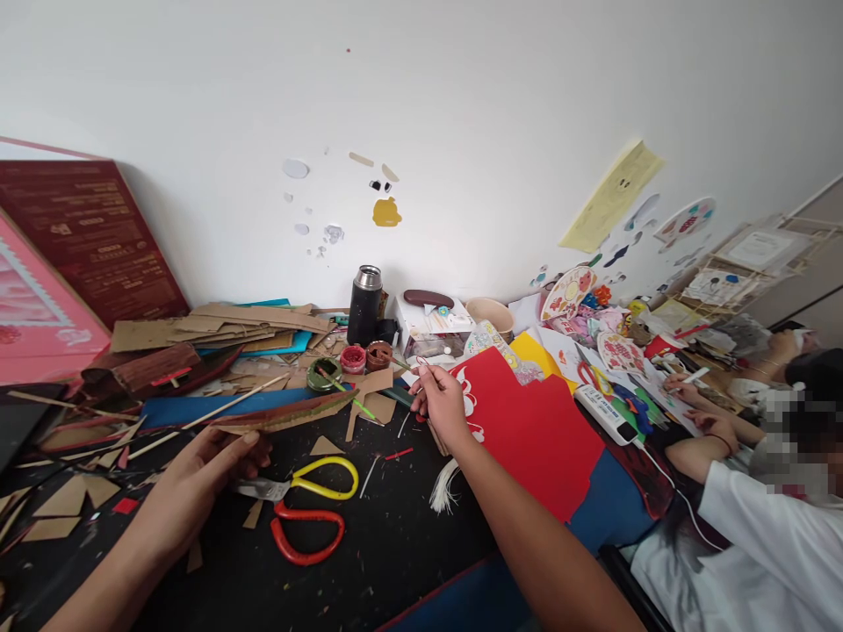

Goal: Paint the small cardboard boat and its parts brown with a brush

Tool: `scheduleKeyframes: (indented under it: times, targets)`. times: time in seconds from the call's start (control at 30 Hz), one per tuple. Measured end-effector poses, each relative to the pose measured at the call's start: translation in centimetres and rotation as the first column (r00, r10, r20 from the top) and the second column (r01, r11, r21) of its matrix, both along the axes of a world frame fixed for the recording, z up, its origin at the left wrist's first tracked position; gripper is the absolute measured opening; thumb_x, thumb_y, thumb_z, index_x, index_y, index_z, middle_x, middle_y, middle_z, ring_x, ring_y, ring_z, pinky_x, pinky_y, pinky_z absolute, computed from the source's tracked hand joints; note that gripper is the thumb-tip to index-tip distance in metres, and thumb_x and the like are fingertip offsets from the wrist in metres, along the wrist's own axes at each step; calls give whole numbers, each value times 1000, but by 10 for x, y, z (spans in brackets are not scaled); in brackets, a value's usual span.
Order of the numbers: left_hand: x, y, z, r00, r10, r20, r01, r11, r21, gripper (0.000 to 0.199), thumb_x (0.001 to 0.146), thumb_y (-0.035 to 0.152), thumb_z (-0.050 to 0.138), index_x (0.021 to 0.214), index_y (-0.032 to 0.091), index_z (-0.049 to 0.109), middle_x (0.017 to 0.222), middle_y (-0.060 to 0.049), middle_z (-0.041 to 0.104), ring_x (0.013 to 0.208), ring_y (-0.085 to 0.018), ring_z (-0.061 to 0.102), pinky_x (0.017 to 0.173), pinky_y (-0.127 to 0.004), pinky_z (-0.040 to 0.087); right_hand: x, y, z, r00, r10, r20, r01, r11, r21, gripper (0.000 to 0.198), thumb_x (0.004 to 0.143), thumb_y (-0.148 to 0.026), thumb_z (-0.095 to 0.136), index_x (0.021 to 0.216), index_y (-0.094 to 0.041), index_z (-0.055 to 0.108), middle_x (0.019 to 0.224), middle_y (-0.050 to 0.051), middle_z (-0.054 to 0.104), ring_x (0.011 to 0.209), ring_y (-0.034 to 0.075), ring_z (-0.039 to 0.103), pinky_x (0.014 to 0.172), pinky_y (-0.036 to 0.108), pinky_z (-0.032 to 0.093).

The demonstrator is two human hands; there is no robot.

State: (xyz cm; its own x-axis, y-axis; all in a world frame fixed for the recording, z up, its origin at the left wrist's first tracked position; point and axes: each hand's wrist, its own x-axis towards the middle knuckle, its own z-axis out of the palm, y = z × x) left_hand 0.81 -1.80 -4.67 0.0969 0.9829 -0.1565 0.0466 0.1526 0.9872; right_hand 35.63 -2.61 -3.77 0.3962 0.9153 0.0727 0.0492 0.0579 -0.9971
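My left hand (214,470) has its fingers closed on the near end of a long, curved cardboard strip (303,411) painted green and dark red. Beside that hand lie scissors (306,513) with one yellow and one red handle, blades toward my fingers. My right hand (443,402) is raised with thumb and fingers pinched together; what they hold is too small to make out. A thin loop shows by its fingertips. Below the right wrist a white tassel (446,488) lies on the black table. A large red sheet (520,430) lies just right of that hand.
Paint jars of green (324,376), red (353,358) and brown (378,354) stand ahead, near a black flask (364,307). Cardboard scraps (254,325) are piled at the back left. A white power strip (606,414) lies right, beside a co-worker's arms (708,430).
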Motion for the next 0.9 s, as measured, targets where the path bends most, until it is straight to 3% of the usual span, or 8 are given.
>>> scheduleKeyframes:
  times: [0.9]
  targets:
    - [-1, 0, 0, 1000, 0, -15, 1, 1000, 12, 61, 68, 80, 88, 87, 23, 73, 83, -9, 80, 73, -26, 71, 67, -35, 59, -3, -4, -6, 1000, 17, -3, -17, 1000, 0, 50, 92, -69, 73, 97, -19, 75, 74, 1, 71, 45, 11, 62, 37, 19, 39]
